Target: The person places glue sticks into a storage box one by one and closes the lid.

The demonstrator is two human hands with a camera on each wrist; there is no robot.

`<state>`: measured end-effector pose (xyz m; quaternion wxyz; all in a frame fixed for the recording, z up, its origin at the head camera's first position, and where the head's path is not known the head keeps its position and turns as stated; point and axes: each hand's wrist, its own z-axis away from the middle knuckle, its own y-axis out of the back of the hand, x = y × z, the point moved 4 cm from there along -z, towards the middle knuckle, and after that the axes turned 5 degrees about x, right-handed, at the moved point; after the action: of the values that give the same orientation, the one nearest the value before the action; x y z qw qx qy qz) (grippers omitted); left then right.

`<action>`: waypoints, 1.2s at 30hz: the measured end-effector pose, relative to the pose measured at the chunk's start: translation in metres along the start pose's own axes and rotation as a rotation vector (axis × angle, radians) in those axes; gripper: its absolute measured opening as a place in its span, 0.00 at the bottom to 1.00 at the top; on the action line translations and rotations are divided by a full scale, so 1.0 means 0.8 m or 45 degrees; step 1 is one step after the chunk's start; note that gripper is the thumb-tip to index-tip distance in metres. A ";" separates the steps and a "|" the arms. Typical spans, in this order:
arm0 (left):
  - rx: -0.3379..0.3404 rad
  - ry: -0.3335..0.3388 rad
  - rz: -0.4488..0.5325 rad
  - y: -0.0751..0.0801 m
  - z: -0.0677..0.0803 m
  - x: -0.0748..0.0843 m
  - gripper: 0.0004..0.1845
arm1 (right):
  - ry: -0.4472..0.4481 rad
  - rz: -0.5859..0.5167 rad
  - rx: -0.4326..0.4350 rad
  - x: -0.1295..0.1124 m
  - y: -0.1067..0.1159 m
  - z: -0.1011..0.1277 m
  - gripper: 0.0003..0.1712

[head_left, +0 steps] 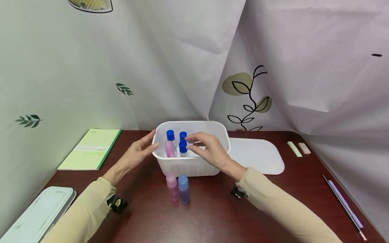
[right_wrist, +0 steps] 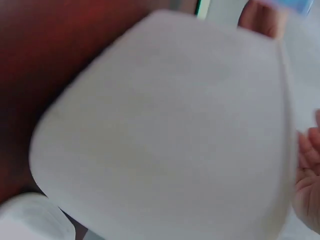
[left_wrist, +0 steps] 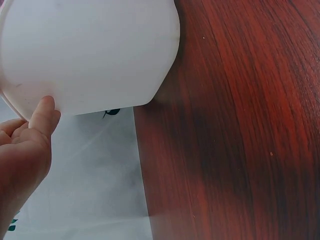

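A white plastic tub stands mid-table and holds several upright bottles: some with blue caps and a pink one. My left hand rests straight-fingered against the tub's left rim. In the left wrist view its thumb touches the tub wall. My right hand hovers over the tub with relaxed fingers, their tips right beside the blue caps and nothing plainly between them. The blurred right wrist view shows mostly the tub wall and the edge of my right hand.
A pink bottle and a blue bottle stand in front of the tub. The tub's white lid lies to its right. A green notebook is at left, a pale case at lower left. Two erasers and pens lie at right.
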<state>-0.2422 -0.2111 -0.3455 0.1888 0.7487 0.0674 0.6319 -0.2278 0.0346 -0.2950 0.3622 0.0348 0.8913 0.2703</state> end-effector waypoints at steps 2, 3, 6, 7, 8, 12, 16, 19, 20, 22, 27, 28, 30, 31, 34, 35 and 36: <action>0.002 0.002 -0.013 0.001 0.000 0.001 0.37 | 0.068 -0.092 0.021 -0.011 0.001 0.015 0.13; 0.001 0.005 -0.020 0.001 0.000 0.002 0.37 | 0.089 -0.134 0.001 -0.016 -0.001 0.022 0.13; 0.000 0.016 -0.028 0.001 0.000 0.001 0.37 | 0.111 -0.220 -0.132 -0.023 -0.011 0.044 0.17; -0.002 0.017 -0.026 0.001 0.001 0.001 0.37 | 0.108 -0.232 -0.184 -0.024 -0.015 0.050 0.18; -0.003 0.017 -0.025 0.001 0.001 0.001 0.37 | 0.107 -0.228 -0.230 -0.024 -0.020 0.054 0.20; -0.009 0.009 -0.001 0.000 0.001 -0.001 0.36 | 0.115 -0.176 -0.349 -0.020 -0.032 0.066 0.23; -0.005 0.010 0.002 0.000 0.001 0.000 0.36 | 0.125 -0.111 -0.400 -0.018 -0.037 0.068 0.22; -0.005 0.015 -0.003 0.001 0.001 0.001 0.36 | 0.111 -0.107 -0.433 -0.018 -0.040 0.069 0.20; -0.005 0.018 -0.005 0.001 0.001 0.001 0.37 | 0.105 -0.115 -0.440 -0.017 -0.040 0.069 0.19; -0.003 0.023 -0.007 0.001 0.000 0.002 0.37 | 0.091 -0.132 -0.450 -0.017 -0.042 0.070 0.18; -0.002 0.025 -0.010 0.001 0.000 0.002 0.37 | 0.017 -0.203 -0.455 -0.014 -0.042 0.070 0.17; -0.002 0.025 -0.010 0.001 0.000 0.002 0.37 | -0.008 -0.226 -0.456 -0.013 -0.041 0.070 0.17; -0.004 0.022 -0.010 0.000 0.000 0.002 0.37 | -0.054 -0.275 -0.458 -0.012 -0.038 0.071 0.17; -0.004 0.020 -0.011 0.000 0.000 0.002 0.37 | -0.075 -0.299 -0.457 -0.011 -0.036 0.071 0.17; -0.004 0.016 -0.014 0.000 0.000 0.002 0.37 | -0.136 -0.349 -0.445 -0.011 -0.028 0.070 0.17; -0.005 0.015 -0.015 0.001 0.000 0.002 0.37 | -0.145 -0.356 -0.435 -0.012 -0.024 0.069 0.17; -0.006 0.015 -0.014 0.001 0.000 0.002 0.37 | -0.160 -0.364 -0.421 -0.013 -0.019 0.068 0.17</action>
<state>-0.2415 -0.2110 -0.3435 0.1937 0.7442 0.0712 0.6353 -0.1820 0.0438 -0.3283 0.4525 -0.1350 0.8064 0.3560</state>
